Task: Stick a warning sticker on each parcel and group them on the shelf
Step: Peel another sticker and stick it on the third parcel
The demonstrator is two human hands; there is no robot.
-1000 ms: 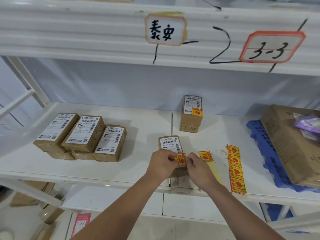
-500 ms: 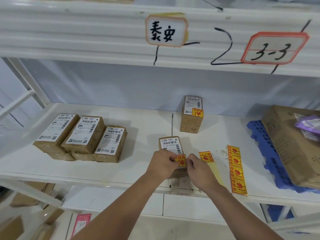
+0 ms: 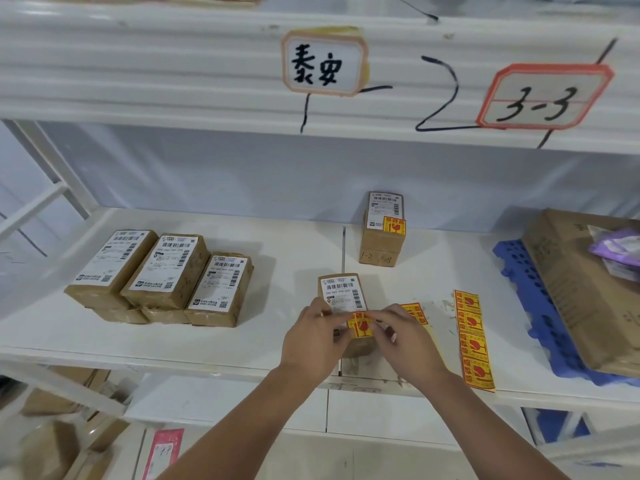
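One parcel (image 3: 341, 292) is kept at the middle of the white shelf (image 3: 242, 341), near its front edge. It is gripped on its left side by the left hand (image 3: 311, 344), whose fingers (image 3: 337, 317) are curled against it. One yellow-and-red warning sticker (image 3: 360, 329) is laid on the near end of its top, below the white shipping label, and is pinched at its right edge by the curled fingers (image 3: 384, 315) of the right hand (image 3: 405, 341).

One stickered parcel (image 3: 382, 244) is stood further back. Three labelled parcels (image 3: 162, 271) are lined up on the left, on top of further parcels of which only the edges can be seen. One strip of four stickers (image 3: 473, 341) is laid to the right, and one loose sticker (image 3: 415, 311) is partly hidden behind the right hand. One large carton (image 3: 581, 289) is rested on one blue pallet (image 3: 519, 289) at the far right.
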